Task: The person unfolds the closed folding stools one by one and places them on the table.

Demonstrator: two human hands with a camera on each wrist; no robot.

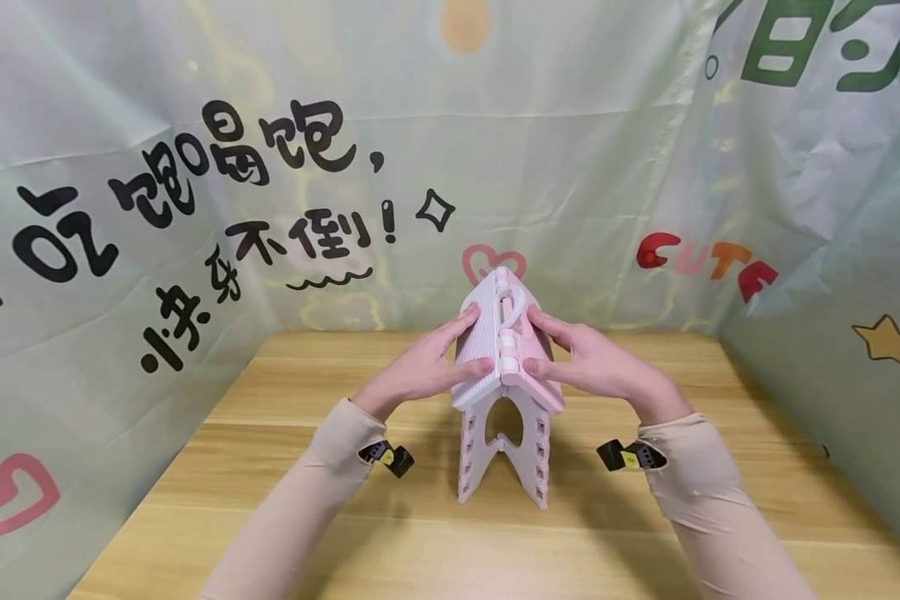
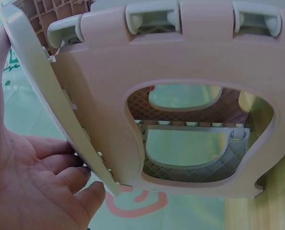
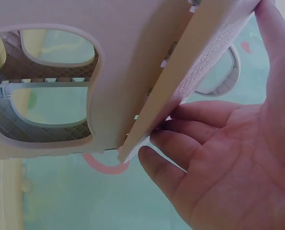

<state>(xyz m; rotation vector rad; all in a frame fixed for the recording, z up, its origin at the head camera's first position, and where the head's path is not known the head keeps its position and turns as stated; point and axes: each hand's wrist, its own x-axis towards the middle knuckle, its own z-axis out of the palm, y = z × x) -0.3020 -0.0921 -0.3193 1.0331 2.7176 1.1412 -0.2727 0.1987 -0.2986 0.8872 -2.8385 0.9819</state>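
Note:
A pink and white folding step stool [image 1: 474, 337] stands half folded, its two ribbed top panels sloping like a roof and its legs spread in an upside-down V. My left hand [image 1: 423, 367] presses the left panel, thumb nearer me and fingers further up. On the opposite slope, my right hand [image 1: 596, 360] lies the same way. A loop handle [image 1: 520, 310] stands up at the ridge between them. In the left wrist view, extended fingers [image 2: 56, 155] touch the panel's outer face. Fingers of the other hand [image 3: 176, 143] meet its panel's outside in the right wrist view.
The stool is on a light wooden table [image 1: 285, 483]. Behind and at both sides hangs a pale green printed cloth [image 1: 570, 167] with lettering and hearts. Each wrist carries a small black camera, such as the left one [image 1: 388, 457].

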